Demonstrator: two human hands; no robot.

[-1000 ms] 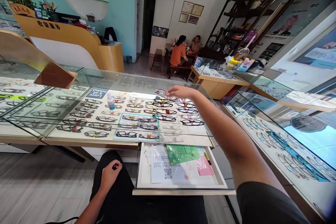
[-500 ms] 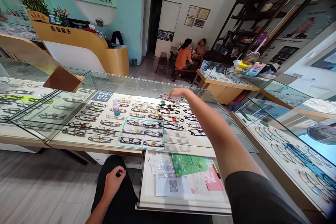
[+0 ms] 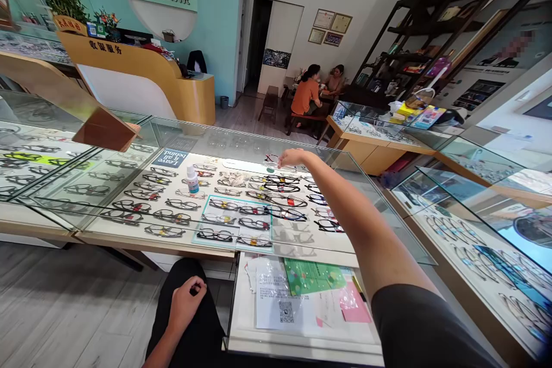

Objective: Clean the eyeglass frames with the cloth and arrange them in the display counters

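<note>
My right hand (image 3: 293, 157) reaches over the glass display case (image 3: 224, 131), its fingers bent down at a pair of reddish glasses (image 3: 271, 158) near the back; the fingertips are too small to show a grip. Rows of glasses (image 3: 215, 234) lie in front of it, some on a teal-edged sheet. A small white and blue bottle (image 3: 192, 180) stands to the left. My left hand (image 3: 188, 299) rests on my thigh, fingers curled with thumb and forefinger forming a ring, nothing visible in them.
Below the case an open drawer (image 3: 241, 338) holds a printed paper (image 3: 276, 306), a green packet (image 3: 311, 277) and a pink slip (image 3: 354, 306). Another glass case (image 3: 461, 233) stands at right. Two people sit at a table in the back. A wooden panel (image 3: 60, 89) juts in at left.
The view has shifted slightly. The reddish glasses beside my right hand now look raised and more upright at its fingertips. My left hand has stayed on my thigh.
</note>
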